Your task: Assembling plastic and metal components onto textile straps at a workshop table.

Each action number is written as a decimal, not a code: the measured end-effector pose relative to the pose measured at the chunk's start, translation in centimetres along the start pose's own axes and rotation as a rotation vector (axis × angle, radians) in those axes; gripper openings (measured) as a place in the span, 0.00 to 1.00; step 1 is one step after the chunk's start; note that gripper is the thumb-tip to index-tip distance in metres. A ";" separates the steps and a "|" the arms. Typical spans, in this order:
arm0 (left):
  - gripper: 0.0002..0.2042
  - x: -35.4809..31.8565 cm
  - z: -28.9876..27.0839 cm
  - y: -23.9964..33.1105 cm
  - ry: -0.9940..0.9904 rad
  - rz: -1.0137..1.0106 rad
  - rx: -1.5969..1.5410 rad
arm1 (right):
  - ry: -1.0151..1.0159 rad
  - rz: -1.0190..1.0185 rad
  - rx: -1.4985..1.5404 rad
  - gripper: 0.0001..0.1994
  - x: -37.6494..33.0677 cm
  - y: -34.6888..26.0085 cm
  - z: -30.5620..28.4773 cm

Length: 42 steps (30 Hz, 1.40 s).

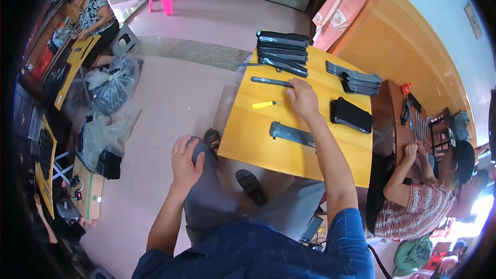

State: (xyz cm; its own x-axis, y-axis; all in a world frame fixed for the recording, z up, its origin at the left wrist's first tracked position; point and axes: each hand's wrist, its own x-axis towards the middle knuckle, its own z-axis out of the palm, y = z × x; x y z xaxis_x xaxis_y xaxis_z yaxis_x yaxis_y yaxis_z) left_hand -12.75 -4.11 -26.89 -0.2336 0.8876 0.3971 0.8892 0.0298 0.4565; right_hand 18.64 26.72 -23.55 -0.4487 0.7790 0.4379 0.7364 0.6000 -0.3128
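Observation:
My right hand (304, 99) reaches over the yellow table (243, 139), its fingers closed on the right end of a narrow dark strip (271, 81) with a small light mark. What the strip is made of I cannot make out. Just nearer to me lies a small tool with a yellow handle (263, 105) and a short thin tip. A wider dark, flat strip (292, 133) rests near the table's front, partly behind my right forearm. Resting on my left knee, my left hand (187, 163) is empty, with its fingers apart.
Black strap-like pieces (281, 54) are stacked at the table's far edge. Grey strips (354, 77) and a black bundle (351, 115) lie on the right. Co-workers sit at left (95, 18) and right (418, 201). Clear plastic bags (111, 88) stand on the floor.

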 end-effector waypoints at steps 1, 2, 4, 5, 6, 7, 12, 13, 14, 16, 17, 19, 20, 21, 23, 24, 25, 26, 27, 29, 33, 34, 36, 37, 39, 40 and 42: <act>0.21 0.0 -0.1 0.1 0.003 -0.007 0.003 | -0.020 0.017 0.003 0.18 1.0 0.4 0.7; 0.21 0.1 -0.2 0.3 -0.002 0.002 0.010 | -0.039 0.036 0.005 0.17 1.7 0.9 1.4; 0.21 0.6 -0.4 0.7 -0.008 0.002 0.022 | -0.075 0.040 0.021 0.16 3.0 1.2 2.5; 0.21 0.9 -0.5 0.9 -0.027 0.036 0.059 | -0.109 0.049 0.034 0.15 3.4 1.2 3.0; 0.22 1.2 -0.6 1.2 -0.048 0.071 0.095 | -0.114 0.046 0.038 0.15 3.7 1.1 3.4; 0.22 1.7 -0.5 1.7 -0.049 0.060 0.098 | -0.136 0.060 0.042 0.15 4.1 0.6 3.8; 0.23 8.7 2.6 7.1 -0.073 0.277 -0.173 | -0.197 0.111 0.032 0.13 4.5 -0.9 4.2; 0.22 10.5 3.9 8.6 -0.057 0.330 -0.199 | -0.194 0.115 0.011 0.13 4.4 -0.6 4.2; 0.22 12.1 5.5 9.8 -0.074 0.346 -0.206 | -0.191 0.113 -0.006 0.12 4.4 -0.4 4.2; 0.22 14.5 9.3 11.3 -0.091 0.365 -0.217 | -0.196 0.136 0.005 0.12 4.2 -0.2 3.9; 0.21 15.4 11.3 11.8 -0.089 0.390 -0.186 | -0.201 0.158 0.016 0.11 4.0 -0.1 3.6; 0.20 16.7 13.7 12.0 -0.088 0.411 -0.153 | -0.162 0.172 0.053 0.11 3.6 -0.2 2.1; 0.17 17.1 14.4 12.1 -0.125 0.399 -0.120 | -0.121 0.188 0.090 0.11 3.2 -0.3 1.1; 0.14 17.4 15.0 12.1 -0.162 0.389 -0.087 | -0.121 0.191 0.088 0.11 2.7 -0.3 0.0; 0.11 18.2 16.3 11.5 -0.172 0.408 -0.065 | -0.068 0.188 0.172 0.11 1.0 -0.4 -2.7; 0.08 18.1 16.6 11.0 -0.179 0.421 -0.035 | -0.067 0.192 0.170 0.11 -0.3 -1.0 -3.8; 0.08 17.8 16.4 10.9 -0.182 0.430 -0.040 | -0.061 0.213 0.217 0.10 -1.9 -1.7 -5.0; 0.07 17.6 15.8 10.7 -0.194 0.352 -0.065 | -0.057 0.227 0.270 0.09 -3.4 -2.5 -5.7; 0.06 17.2 15.0 10.3 -0.205 0.272 -0.087 | -0.056 0.227 0.273 0.09 -5.1 -3.2 -6.0; 0.05 15.7 12.5 10.2 -0.167 0.227 -0.182 | -0.077 0.288 0.408 0.11 -8.6 -5.0 -6.4; 0.07 10.7 7.3 10.3 -0.195 0.154 -0.323 | -0.021 0.248 0.344 0.10 -13.7 -8.0 -4.6; 0.07 9.4 6.7 10.0 -0.193 0.147 -0.317 | -0.023 0.233 0.332 0.09 -14.4 -8.6 -3.7; 0.10 6.9 6.0 9.7 -0.097 0.184 -0.360 | -0.027 0.223 0.319 0.08 -15.8 -9.0 -2.6; 0.10 5.9 5.6 9.9 -0.096 0.180 -0.357 | 0.012 0.203 0.304 0.07 -16.0 -9.1 -2.3; 0.14 4.3 4.8 10.6 -0.150 0.228 -0.305 | 0.050 0.180 0.291 0.06 -16.6 -9.4 -1.8; 0.14 3.6 4.6 11.0 -0.148 0.224 -0.303 | 0.060 0.178 0.289 0.06 -16.7 -9.6 -1.8; 0.15 2.6 4.3 11.9 -0.229 0.250 -0.234 | 0.061 0.167 0.296 0.06 -17.2 -10.0 -1.9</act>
State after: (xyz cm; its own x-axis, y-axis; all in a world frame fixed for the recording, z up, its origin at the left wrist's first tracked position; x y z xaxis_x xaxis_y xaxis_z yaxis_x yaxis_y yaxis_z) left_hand -1.03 0.51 -23.89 0.0951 0.9344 0.3432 0.7879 -0.2814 0.5478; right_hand 19.99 6.98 -26.36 -0.2965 0.8643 0.4063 0.6143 0.4984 -0.6118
